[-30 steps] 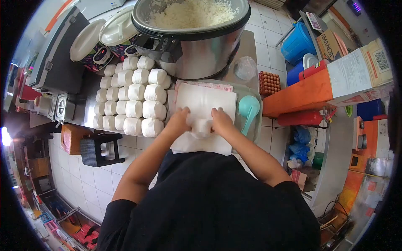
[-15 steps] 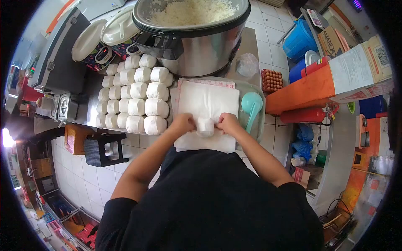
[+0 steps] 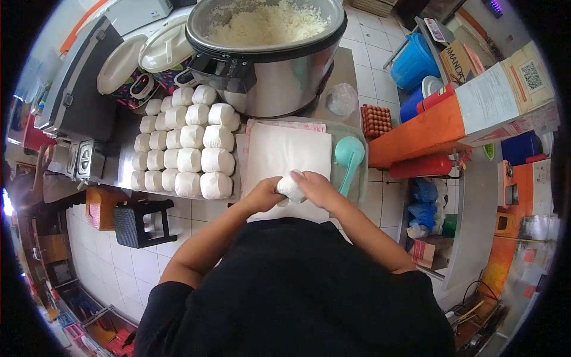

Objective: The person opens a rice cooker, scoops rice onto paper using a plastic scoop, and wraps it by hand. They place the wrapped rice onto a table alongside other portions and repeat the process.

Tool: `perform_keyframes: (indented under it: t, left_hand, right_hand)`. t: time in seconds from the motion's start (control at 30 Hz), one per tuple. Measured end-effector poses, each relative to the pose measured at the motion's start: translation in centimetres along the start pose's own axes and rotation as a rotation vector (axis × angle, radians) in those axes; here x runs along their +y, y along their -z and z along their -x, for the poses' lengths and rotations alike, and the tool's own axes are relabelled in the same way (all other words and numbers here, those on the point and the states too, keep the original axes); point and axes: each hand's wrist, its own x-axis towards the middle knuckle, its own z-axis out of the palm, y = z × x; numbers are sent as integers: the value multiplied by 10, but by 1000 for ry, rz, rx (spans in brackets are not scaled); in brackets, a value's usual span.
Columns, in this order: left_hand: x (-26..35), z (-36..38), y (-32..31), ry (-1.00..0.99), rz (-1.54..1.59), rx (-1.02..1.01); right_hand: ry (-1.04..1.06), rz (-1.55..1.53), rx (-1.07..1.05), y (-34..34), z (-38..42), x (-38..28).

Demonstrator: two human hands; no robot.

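Right now, in the head view, both hands are closed around one white rice packet (image 3: pixel 291 187). The left hand (image 3: pixel 263 195) cups it from the 9 o'clock side. The right hand (image 3: pixel 318 187) grips it from the 3 o'clock side. The packet sits between them, just above the near edge of the white paper stack (image 3: pixel 285 152) on the counter (image 3: pixel 345 71).

What could go wrong? The packet looks soft and round, so a hard squeeze could split the paper and spill the rice. A loose fold could also spring open when the hands let go. The hands are close to the counter's near edge, so a slip could drop the packet to the tiled floor (image 3: pixel 148 262).

Next, the things that hold other things. At 12 o'clock stands a big rice cooker (image 3: pixel 267 65), and it holds a lot of white cooked rice (image 3: pixel 264 24). At 10 o'clock from the hands, many finished packets (image 3: pixel 184 146) sit in neat rows, touching each other. At 2 o'clock lies a teal scoop (image 3: pixel 348 154), with nothing in it that I can see. Farther off at 1 o'clock is a tray of brown eggs (image 3: pixel 376 119) and a blue bucket (image 3: pixel 413 59). I cannot tell what is in the bucket.
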Motion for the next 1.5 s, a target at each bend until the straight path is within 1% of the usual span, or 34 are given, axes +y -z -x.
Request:
perform_keyframes:
  t: [0.03, 0.1, 0.13, 0.2, 0.23, 0.3, 0.33, 0.4, 0.47, 0.53, 0.57, 0.63, 0.67, 0.73, 0.77, 0.8, 0.83, 0.87, 0.9, 0.93, 0.97, 1.0, 1.03, 1.1, 1.13, 1.17, 1.23, 1.27, 1.33, 1.37, 1.4, 1.43, 1.47, 1.5]
  left_hand:
    - [0, 3, -5, -43, 8, 90]
    - [27, 13, -6, -24, -12, 149]
    - [34, 16, -3, 1, -29, 206]
    - [46, 25, 3, -44, -17, 250]
    - [53, 33, 6, -105, -152, 298]
    - [61, 51, 24, -239, -447, 414]
    - [60, 56, 33, -232, -445, 437]
    - [80, 70, 60, -848, -539, 554]
    - [95, 90, 93, -1058, -690, 478]
    - [109, 102, 118, -1184, -628, 425]
    - [113, 108, 133, -1178, -638, 438]
    - [118, 119, 164, -1284, -683, 341]
    - [117, 127, 178, -1283, -686, 354]
    - [114, 144, 208, -1179, -887, 236]
    - [112, 152, 219, -1027, -1009, 242]
    - [119, 161, 231, -789, -1137, 262]
    - [104, 162, 248, -562, -1140, 406]
    - [80, 160, 269, -331, -1129, 542]
    - [61, 161, 293, -310, -914, 697]
    - [41, 160, 314, -289, -694, 841]
    - [15, 152, 326, -296, -695, 841]
    - [-13, 143, 335, -253, -407, 880]
    - [-25, 140, 343, -211, -118, 904]
    - [-22, 137, 336, -174, 200, 765]
    - [-28, 134, 333, -130, 312, 713]
    - [-35, 129, 328, -131, 306, 700]
    - [-43, 119, 321, -215, 149, 724]
    - [-38, 118, 324, -218, 147, 705]
    - [-28, 122, 323, -360, -358, 704]
    - [-30, 121, 321, -307, -509, 679]
    - [-30, 120, 321, -317, -509, 666]
    - [-28, 120, 320, -289, -573, 650]
    - [-26, 119, 320, -262, -638, 633]
    - [-22, 117, 319, -283, -673, 648]
  right_hand:
    - [4, 4, 0, -7, 4, -10]
    - [285, 361, 321, -18, 9, -24]
    - [293, 367, 320, -18, 6, -28]
    - [322, 270, 180, -15, 1, -36]
    - [329, 276, 170, -14, 2, -40]
    - [284, 79, -26, -17, 10, -70]
    - [292, 90, -46, -20, 16, -83]
    - [267, -96, -232, -30, 29, -111]
    - [291, -78, -343, -41, 32, -132]
    - [261, -117, -619, -58, 27, -149]
    - [237, -65, -712, -67, 24, -164]
    - [221, 10, -754, -94, 14, -188]
    - [199, 80, -785, -108, 8, -199]
    - [197, 185, -829, -135, -19, -208]
    - [331, 305, -706, -149, -32, -212]
    - [463, 421, -577, -162, -47, -214]
    - [447, 472, -575, -172, -79, -218]
    - [601, 608, -387, -182, -98, -228]
    - [532, 802, -189, -197, -114, -238]
    - [627, 680, -47, -211, -146, -227]
    - [605, 744, 34, -224, -162, -234]
    - [585, 807, 119, -237, -175, -241]
    - [592, 812, 129, -251, -192, -240]
    - [671, 1030, 340, -274, -220, -225]
    - [669, 1028, 351, -278, -224, -220]
    - [704, 1011, 394, -282, -225, -214]
    - [797, 1017, 516, -278, -220, -212]
    - [782, 1016, 531, -271, -219, -216]
    - [798, 876, 704, -251, -212, -218]
    - [820, 807, 749, -233, -205, -218]
    - [842, 675, 770, -213, -196, -214]
    - [836, 634, 782, -190, -175, -214]
    - [804, 608, 865, -170, -160, -203]
    - [772, 458, 872, -144, -150, -182]
